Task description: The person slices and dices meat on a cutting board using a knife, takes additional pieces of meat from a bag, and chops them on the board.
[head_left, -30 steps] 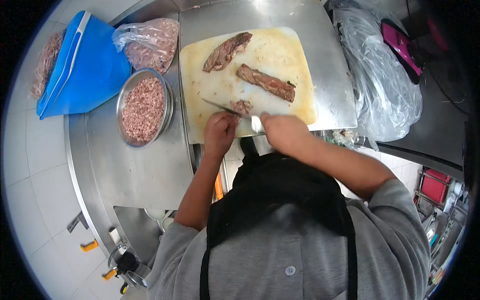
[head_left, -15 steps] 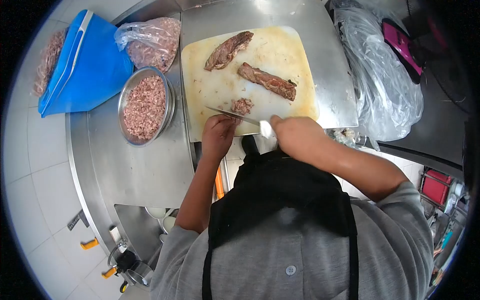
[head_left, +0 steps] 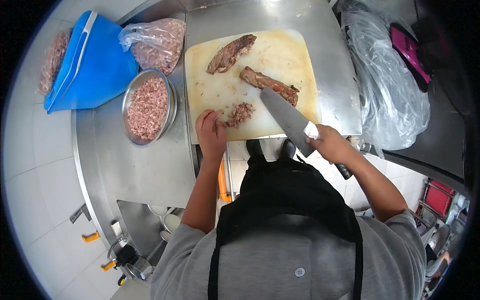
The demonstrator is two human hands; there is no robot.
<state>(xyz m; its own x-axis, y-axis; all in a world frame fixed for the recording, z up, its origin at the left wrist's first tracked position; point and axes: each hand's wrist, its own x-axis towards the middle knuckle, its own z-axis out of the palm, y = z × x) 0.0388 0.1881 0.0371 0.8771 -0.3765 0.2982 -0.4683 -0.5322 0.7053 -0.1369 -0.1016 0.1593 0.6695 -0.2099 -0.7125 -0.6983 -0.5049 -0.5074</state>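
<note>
My right hand (head_left: 331, 142) is closed around a broad-bladed kitchen knife (head_left: 285, 115), with the end of its dark handle showing behind the fist. Something white is wrapped at the blade's heel. The knife tip points up and left, over the lower end of a long brown piece of meat (head_left: 267, 82). My left hand (head_left: 211, 132) rests at the front left of the cutting board (head_left: 200, 90), fingers slightly apart, beside a small heap of chopped meat (head_left: 240, 114). A second brown piece of meat (head_left: 231, 53) lies toward the back of the board.
Left of the board stands a metal bowl (head_left: 126, 125) filled with diced pink meat. Behind it are a clear bag of meat (head_left: 159, 47) and a large blue bag (head_left: 95, 70). Crumpled clear plastic bags (head_left: 385, 85) and a magenta-and-black object (head_left: 410, 55) lie on the right.
The knife has come off the chopped meat and swung up and right, its broad side now showing. My left hand has shifted slightly left, and the chopped meat is more spread out.
</note>
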